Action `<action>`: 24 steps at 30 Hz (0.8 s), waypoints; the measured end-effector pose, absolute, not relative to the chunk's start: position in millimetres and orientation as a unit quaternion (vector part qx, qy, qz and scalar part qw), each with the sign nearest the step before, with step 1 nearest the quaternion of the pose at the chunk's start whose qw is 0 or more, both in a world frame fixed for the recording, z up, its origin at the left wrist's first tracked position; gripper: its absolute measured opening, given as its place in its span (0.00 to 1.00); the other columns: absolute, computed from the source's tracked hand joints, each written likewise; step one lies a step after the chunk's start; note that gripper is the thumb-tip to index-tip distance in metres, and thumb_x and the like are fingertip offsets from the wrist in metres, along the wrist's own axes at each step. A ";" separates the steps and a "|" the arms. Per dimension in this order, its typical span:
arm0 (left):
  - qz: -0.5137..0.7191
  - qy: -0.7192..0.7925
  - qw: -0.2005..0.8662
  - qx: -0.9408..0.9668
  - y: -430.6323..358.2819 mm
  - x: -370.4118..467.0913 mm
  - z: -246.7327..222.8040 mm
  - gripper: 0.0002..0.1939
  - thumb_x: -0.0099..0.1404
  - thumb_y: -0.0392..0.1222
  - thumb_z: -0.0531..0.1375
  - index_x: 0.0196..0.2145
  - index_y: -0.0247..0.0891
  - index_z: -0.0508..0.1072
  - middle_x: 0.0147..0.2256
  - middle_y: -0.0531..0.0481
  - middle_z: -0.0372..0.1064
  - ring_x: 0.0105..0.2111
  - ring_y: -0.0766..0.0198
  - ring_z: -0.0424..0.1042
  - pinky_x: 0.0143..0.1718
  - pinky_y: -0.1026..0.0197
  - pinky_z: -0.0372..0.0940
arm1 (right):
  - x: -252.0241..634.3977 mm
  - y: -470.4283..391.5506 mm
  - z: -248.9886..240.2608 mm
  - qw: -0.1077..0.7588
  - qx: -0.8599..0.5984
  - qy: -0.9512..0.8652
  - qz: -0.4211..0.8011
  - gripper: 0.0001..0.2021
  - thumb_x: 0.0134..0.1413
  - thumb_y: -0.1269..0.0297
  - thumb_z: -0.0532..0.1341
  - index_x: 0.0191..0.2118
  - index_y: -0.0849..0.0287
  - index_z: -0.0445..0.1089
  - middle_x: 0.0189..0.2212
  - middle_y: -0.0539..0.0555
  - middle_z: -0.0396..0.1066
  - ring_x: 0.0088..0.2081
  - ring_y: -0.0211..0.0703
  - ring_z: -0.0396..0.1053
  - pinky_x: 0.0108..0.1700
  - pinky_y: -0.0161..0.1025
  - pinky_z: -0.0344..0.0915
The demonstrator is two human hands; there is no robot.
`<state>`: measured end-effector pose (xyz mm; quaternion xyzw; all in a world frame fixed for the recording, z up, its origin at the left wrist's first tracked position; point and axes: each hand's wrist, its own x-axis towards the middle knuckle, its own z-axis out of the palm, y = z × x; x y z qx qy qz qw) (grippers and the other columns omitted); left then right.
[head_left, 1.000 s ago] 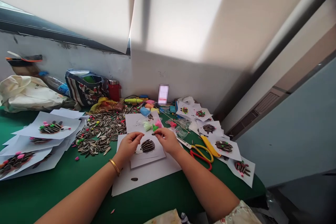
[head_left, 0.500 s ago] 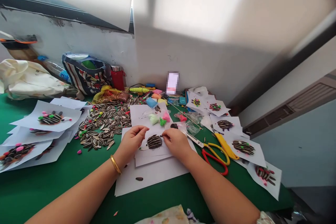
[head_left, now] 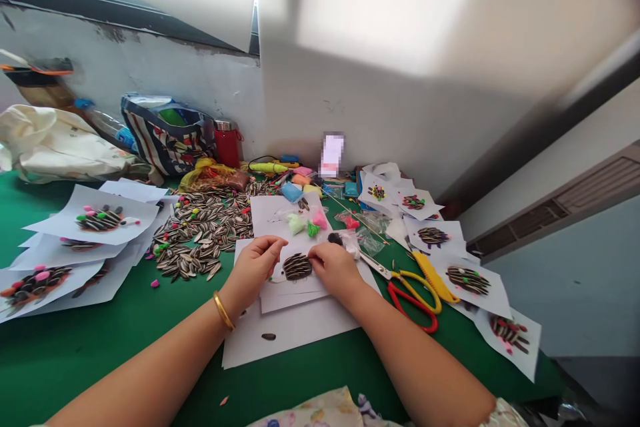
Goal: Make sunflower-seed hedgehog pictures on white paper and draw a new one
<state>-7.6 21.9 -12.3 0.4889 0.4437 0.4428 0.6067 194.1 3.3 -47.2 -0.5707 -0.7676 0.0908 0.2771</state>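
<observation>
A paper sheet (head_left: 280, 303) lies before me on a larger stack of sheets, bearing a hedgehog figure (head_left: 297, 267) of striped sunflower seeds pressed into a dark base. My right hand (head_left: 336, 271) is closed in a pinch at the figure's right edge, its fingertips on a sunflower seed there, mostly hidden by the fingers. On the other side, my left hand (head_left: 256, 268) hovers by the figure's head, thumb and fingers pressed together; whatever they hold, if anything, is too small to see. One loose seed (head_left: 269, 337) rests on the lower paper.
A heap of sunflower seeds (head_left: 200, 240) spreads to the left, near finished seed pictures (head_left: 95, 213). Scissors (head_left: 407, 290) and a yellow cutter (head_left: 433, 277) lie right, beside more pictures (head_left: 467, 280). Coloured clay lumps (head_left: 313, 228), a red flask (head_left: 227, 145) and bags stand behind.
My right fingertips have come in against the hedgehog figure's right edge with the small dark seed. My left hand keeps its pinch. The whole view has shifted slightly.
</observation>
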 end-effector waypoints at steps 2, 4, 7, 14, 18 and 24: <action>0.445 0.441 0.616 0.478 21.6 -7.1 -11.7 0.19 0.55 0.55 0.66 0.35 0.35 0.73 0.20 0.59 0.58 0.15 0.76 0.50 0.16 0.68 0.42 | 194.1 4.6 -48.1 0.273 -0.570 -0.770 0.088 0.08 0.56 0.74 0.60 0.34 0.55 0.75 0.32 0.53 0.75 0.36 0.44 0.69 0.40 0.39 0.62; 0.449 0.437 0.625 0.465 21.4 -6.9 -11.6 0.20 0.55 0.55 0.66 0.35 0.35 0.73 0.20 0.59 0.57 0.15 0.76 0.50 0.16 0.69 0.42 | 194.2 6.1 -48.8 0.268 -0.569 -0.773 0.087 0.08 0.56 0.74 0.60 0.34 0.55 0.75 0.32 0.53 0.75 0.36 0.44 0.69 0.40 0.39 0.62; 0.453 0.434 0.635 0.451 21.4 -7.0 -12.0 0.21 0.54 0.55 0.67 0.36 0.35 0.73 0.22 0.59 0.58 0.16 0.77 0.50 0.15 0.70 0.42 | 193.7 8.5 -49.0 0.265 -0.571 -0.772 0.086 0.08 0.56 0.74 0.61 0.34 0.55 0.76 0.31 0.53 0.75 0.36 0.44 0.69 0.40 0.39 0.62; 0.451 0.429 0.649 0.438 21.0 -7.5 -13.4 0.20 0.55 0.55 0.66 0.37 0.35 0.74 0.23 0.59 0.58 0.15 0.78 0.49 0.15 0.70 0.41 | 191.4 11.8 -45.7 0.255 -0.594 -0.753 0.123 0.08 0.53 0.74 0.62 0.33 0.55 0.78 0.32 0.52 0.75 0.35 0.43 0.70 0.37 0.37 0.62; 0.448 0.425 0.658 0.430 19.8 -7.1 -12.4 0.21 0.55 0.55 0.67 0.37 0.35 0.74 0.22 0.59 0.58 0.15 0.78 0.50 0.15 0.71 0.41 | 191.4 12.7 -43.6 0.240 -0.601 -0.750 0.136 0.08 0.54 0.73 0.62 0.33 0.55 0.78 0.32 0.53 0.75 0.35 0.42 0.70 0.37 0.37 0.61; 0.448 0.422 0.670 0.415 18.9 -7.0 -9.9 0.20 0.55 0.53 0.67 0.38 0.34 0.74 0.22 0.59 0.58 0.15 0.79 0.49 0.15 0.72 0.41 | 191.9 11.4 -40.4 0.216 -0.608 -0.750 0.147 0.08 0.57 0.71 0.61 0.37 0.56 0.78 0.35 0.53 0.75 0.38 0.42 0.70 0.41 0.36 0.61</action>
